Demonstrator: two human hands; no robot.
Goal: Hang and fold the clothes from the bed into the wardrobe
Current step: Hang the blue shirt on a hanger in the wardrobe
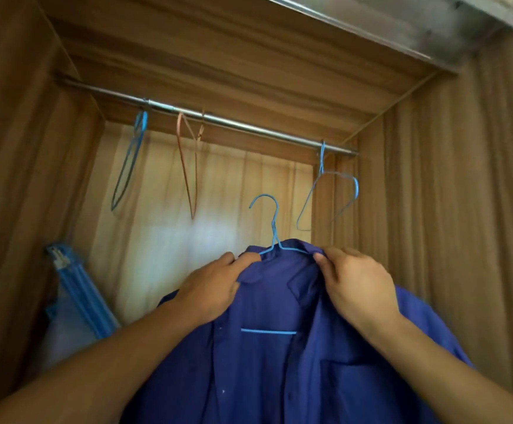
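Observation:
A dark blue shirt [279, 362] sits on a blue wire hanger [272, 221], held up inside the wooden wardrobe [463, 209]. My left hand [215, 289] grips the collar on the left side. On the right side my right hand [356, 286] pinches the collar. The hanger's hook points up, free in the air, well below the metal rail [218, 120]. Its lower bar shows through the open shirt front.
On the rail hang empty wire hangers: a blue one [129, 160] at the left, an orange one [188, 160] beside it, and a blue one [328, 194] at the right end. A blue and clear plastic item [77, 298] leans in the wardrobe's lower left corner.

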